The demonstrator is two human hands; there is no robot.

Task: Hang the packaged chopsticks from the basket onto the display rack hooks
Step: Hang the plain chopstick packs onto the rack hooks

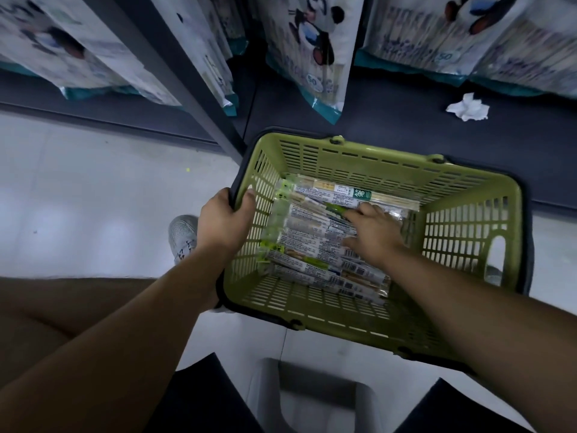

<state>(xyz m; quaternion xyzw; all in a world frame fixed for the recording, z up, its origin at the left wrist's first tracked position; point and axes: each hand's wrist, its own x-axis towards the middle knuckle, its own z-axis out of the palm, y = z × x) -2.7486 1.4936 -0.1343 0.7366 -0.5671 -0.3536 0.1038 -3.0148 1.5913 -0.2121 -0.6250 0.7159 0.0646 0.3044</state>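
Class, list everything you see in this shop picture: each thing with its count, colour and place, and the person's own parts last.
basket: one, green with dark handles, centre of view.
chopstick packs: several, clear with green ends, lying in the basket.
hanging bags: several, white with teal bottoms, along the top.
tissue: one, white, crumpled on the dark rack base.
stool: one, grey, bottom centre.
shoe: one, grey-white, left of the basket.
left hand: grips the basket's left rim.
right hand: inside the basket, fingers resting on the packs.
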